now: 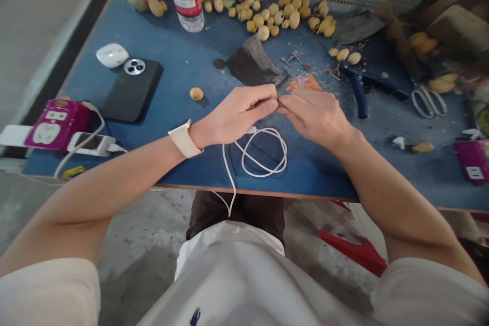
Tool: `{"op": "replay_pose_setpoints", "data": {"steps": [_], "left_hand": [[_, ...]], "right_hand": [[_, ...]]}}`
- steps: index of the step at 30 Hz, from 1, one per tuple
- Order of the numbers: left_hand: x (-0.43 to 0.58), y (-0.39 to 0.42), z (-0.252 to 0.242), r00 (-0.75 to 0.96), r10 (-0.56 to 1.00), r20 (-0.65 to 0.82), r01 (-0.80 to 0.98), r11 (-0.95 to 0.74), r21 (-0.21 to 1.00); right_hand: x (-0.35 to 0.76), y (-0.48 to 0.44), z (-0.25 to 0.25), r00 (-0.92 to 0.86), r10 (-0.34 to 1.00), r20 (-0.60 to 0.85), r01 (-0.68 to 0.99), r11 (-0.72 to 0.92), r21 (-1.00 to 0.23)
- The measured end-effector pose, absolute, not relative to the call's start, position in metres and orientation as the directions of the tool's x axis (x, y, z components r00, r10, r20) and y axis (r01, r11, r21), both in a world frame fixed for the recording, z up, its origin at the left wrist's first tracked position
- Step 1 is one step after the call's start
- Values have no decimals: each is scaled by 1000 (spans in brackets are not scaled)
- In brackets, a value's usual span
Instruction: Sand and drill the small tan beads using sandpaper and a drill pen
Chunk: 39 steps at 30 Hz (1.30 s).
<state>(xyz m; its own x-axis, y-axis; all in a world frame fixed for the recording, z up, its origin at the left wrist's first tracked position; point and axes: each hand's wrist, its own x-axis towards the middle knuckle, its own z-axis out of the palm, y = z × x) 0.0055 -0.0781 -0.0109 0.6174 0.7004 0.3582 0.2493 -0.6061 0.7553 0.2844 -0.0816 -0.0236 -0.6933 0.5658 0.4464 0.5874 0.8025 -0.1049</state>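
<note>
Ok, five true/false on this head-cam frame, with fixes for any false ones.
1. The left hand and right hand meet above the blue table, fingertips close together. True.
2. A white band sits on the right wrist. False: it is on the left wrist.
3. Scissors lie to the right of the blue-handled pliers. True.
4. The black phone lies screen up. False: its back is up, showing the round camera.
5. A white cable lies on the table below the hands. True.
</note>
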Motion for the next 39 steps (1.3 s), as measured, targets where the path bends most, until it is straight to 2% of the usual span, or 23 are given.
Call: {"op": "replay_pose_setpoints", "data": {"steps": [3, 5, 8, 12, 15, 19, 25, 31, 35, 39], "left_hand": [[7, -80, -11, 607, 706, 365, 257, -609, 750], [6, -78, -13, 612, 685, 396, 284, -657, 698], [2, -70, -17, 645, 610, 461, 359, -774, 523], [-4, -59, -13, 732, 525, 434, 436, -851, 292], [-5, -55, -8, 779, 512, 361, 460, -859, 226], [-5, -58, -11, 779, 486, 397, 449, -874, 189], [-6, -62, -19, 729, 492, 476, 437, -870, 230], [-10, -55, -12, 817, 414, 401, 411, -906, 99], [-9, -52, -10, 812, 428, 396, 404, -903, 148], [-9, -53, -16, 806, 403, 433, 365, -915, 172]], "right_hand": [[283, -81, -22, -690, 564, 453, 608, 792, -61], [281, -81, -22, -662, 582, 473, 601, 789, -128], [275, -82, -21, -625, 635, 454, 514, 772, -374], [267, -80, -20, -644, 672, 366, 229, 625, -746], [260, -78, -21, -685, 652, 323, 56, 491, -870], [252, -83, -22, -634, 697, 337, 8, 441, -898], [250, -94, -13, -570, 738, 361, 62, 477, -877], [251, -89, -15, -669, 693, 269, -45, 323, -945], [249, -88, -17, -715, 670, 200, -100, 185, -978], [249, -90, -14, -711, 667, 223, -55, 264, -963]]}}
